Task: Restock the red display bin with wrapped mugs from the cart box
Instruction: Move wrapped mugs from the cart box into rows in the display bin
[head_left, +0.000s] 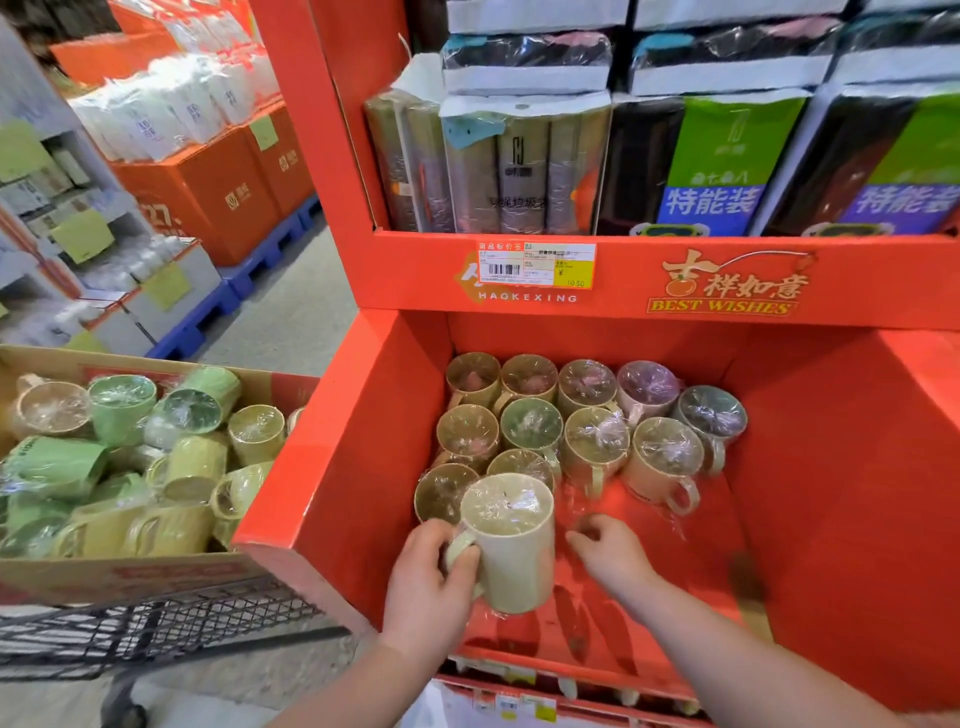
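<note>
My left hand (431, 582) grips the handle of a cream wrapped mug (511, 540), held upright just above the floor of the red display bin (332, 467), in front of the mugs standing there. Several wrapped mugs (592, 415) in beige, green, pink and grey stand in rows at the bin's back left. My right hand (608, 551) hovers inside the bin to the right of the held mug, fingers loosely curled, holding nothing. The cart box (130, 574) at the left holds several green and yellow wrapped mugs (119, 410).
The box rests on a black wire cart (156, 623). Above the bin, a red shelf (649, 270) with a price tag carries packs of bags. The bin's right half shows bare red floor (805, 519). Orange boxed displays on blue pallets (249, 260) line the aisle at left.
</note>
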